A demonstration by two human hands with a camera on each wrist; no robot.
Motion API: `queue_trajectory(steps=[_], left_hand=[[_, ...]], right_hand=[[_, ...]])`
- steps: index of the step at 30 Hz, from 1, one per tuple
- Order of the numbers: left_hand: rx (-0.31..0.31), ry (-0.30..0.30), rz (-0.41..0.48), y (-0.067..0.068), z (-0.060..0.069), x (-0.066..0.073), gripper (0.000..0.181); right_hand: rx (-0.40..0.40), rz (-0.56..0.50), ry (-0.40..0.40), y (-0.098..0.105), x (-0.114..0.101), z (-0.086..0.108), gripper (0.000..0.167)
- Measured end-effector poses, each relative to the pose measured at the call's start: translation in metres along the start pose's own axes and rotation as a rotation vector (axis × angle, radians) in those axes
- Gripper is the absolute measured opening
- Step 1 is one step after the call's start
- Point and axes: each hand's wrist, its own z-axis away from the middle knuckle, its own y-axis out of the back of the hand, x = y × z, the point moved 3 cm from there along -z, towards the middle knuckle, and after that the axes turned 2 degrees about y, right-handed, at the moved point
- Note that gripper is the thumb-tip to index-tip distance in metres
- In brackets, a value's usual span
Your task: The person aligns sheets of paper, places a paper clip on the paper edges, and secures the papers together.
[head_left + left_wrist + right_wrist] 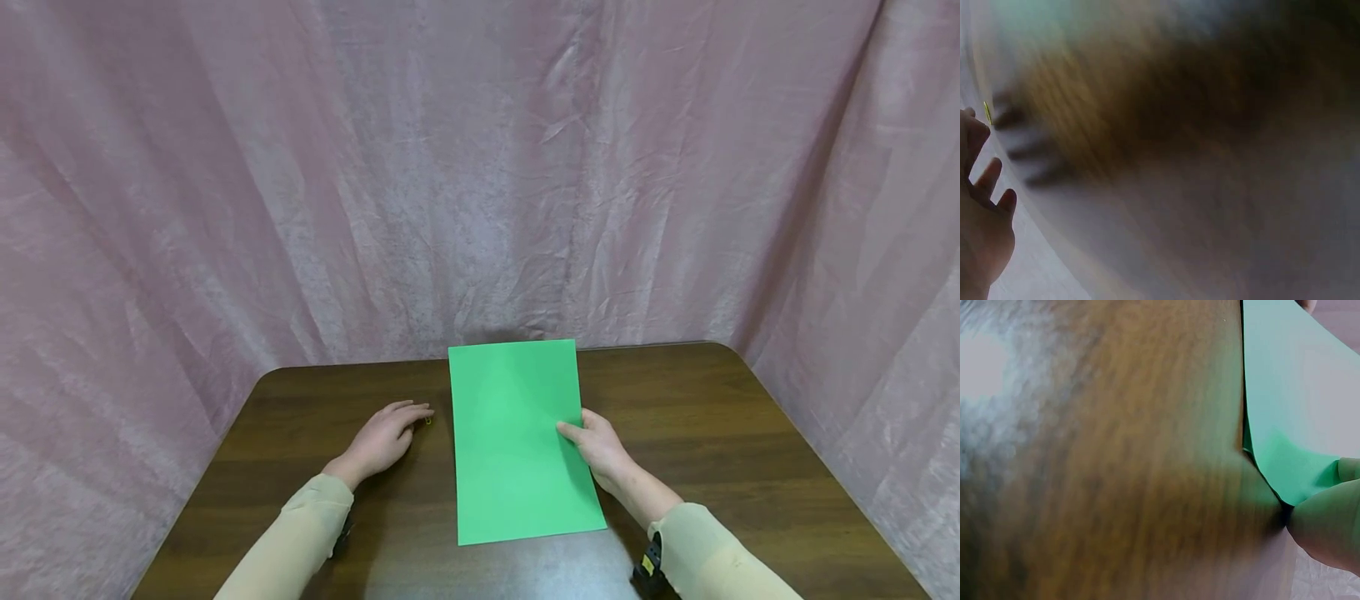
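Observation:
A plain green sheet of paper (517, 442) is tilted up over the wooden table, upright in its long direction. My right hand (600, 446) pinches its right edge, thumb on the near face and the other fingers behind. In the right wrist view the thumb (1325, 519) presses on the paper, which bends near it. To the left of the sheet, my left hand (384, 437) hovers low with fingers extended and thumb apart. Right below its fingertips is a small yellow paper clip (428, 420), seen as a thin yellow strip in the left wrist view; the fingers partly hide it.
The brown wooden table (720, 417) has rounded far corners. Pink crushed-velvet curtains (465, 167) hang right behind it and along both sides. Light glares off the tabletop near the sheet's lower edge. A dark wrist device (648, 567) shows under the right sleeve.

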Motion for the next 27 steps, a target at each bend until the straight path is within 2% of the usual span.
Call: queue_trajectory(steps=[2,8,15,21,27], left_hand=[[-0.007,-0.006,0.009,0.000,0.001,-0.001,0.042],[-0.018,0.028,0.011,0.002,0.006,-0.004,0.041],[-0.012,0.005,-0.112,0.005,0.011,-0.006,0.042],[0.014,0.043,-0.209,0.004,0.015,-0.009,0.046],[0.049,0.070,-0.247,0.003,0.017,-0.008,0.048]], right_hand=[[0.002,0.006,0.000,0.000,0.000,0.000,0.038],[-0.012,0.007,0.006,0.001,-0.001,0.002,0.040],[-0.001,0.004,-0.006,0.000,-0.002,0.003,0.039],[-0.001,0.002,0.000,0.001,-0.002,0.002,0.037],[-0.013,-0.001,-0.001,0.001,-0.002,0.003,0.038]])
